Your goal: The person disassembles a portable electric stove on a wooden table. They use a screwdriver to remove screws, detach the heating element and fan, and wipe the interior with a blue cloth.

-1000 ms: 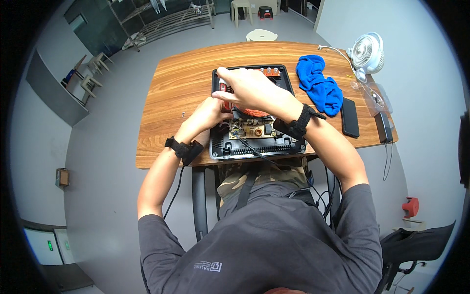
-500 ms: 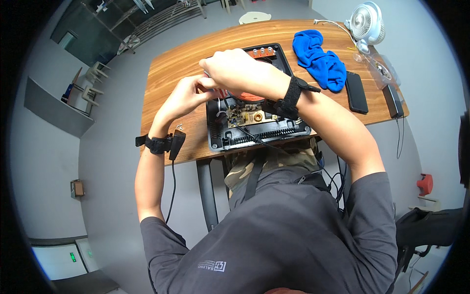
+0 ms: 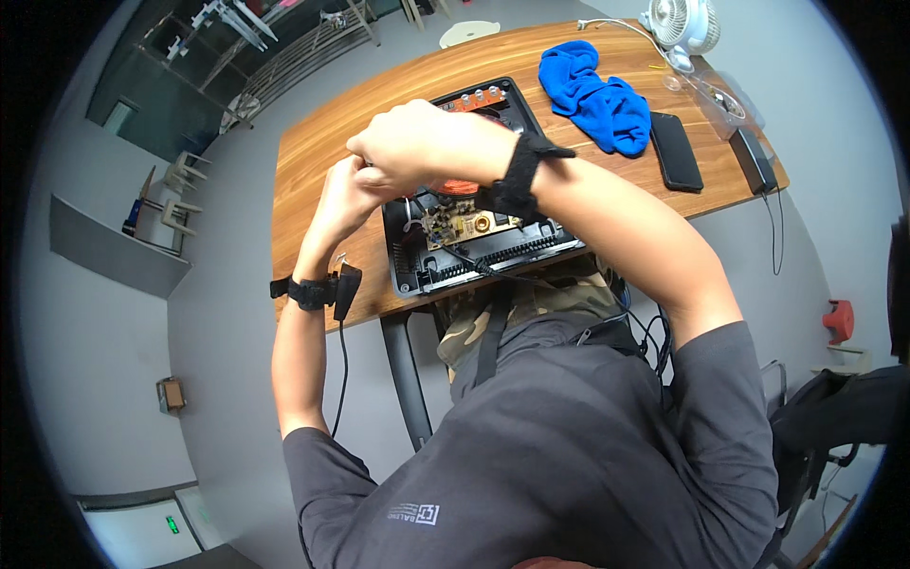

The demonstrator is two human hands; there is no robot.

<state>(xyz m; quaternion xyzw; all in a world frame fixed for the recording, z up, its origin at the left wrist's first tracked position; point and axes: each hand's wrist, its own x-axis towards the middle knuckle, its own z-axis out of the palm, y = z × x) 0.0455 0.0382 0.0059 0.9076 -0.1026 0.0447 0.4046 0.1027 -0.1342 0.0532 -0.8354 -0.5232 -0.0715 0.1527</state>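
Observation:
An opened induction cooker lies near the table's front edge, its black housing (image 3: pixel 402 266) turned inside up. In it show a tan circuit board (image 3: pixel 462 226), part of a copper-coloured coil (image 3: pixel 459 188) and an orange strip board (image 3: pixel 482 98) at the far side. My right hand (image 3: pixel 408 142) is closed above the housing's left side. Just to its left, my left hand (image 3: pixel 345 197) is closed too, its fingers touching the right hand's. Whatever they pinch is hidden behind the knuckles. A few small screws (image 3: pixel 341 258) lie on the table beside my left wrist.
Right of the cooker lie a crumpled blue cloth (image 3: pixel 599 102), a black phone (image 3: pixel 675 152) and a black power adapter (image 3: pixel 753 161) with cords hanging off the edge. A white fan (image 3: pixel 681 27) stands at the far right, near a clear plastic bag (image 3: pixel 718 102).
Both hands have come closer together, and the right has moved left. Red and white wires that showed near the fingers are now mostly covered. The whole view has shifted slightly.

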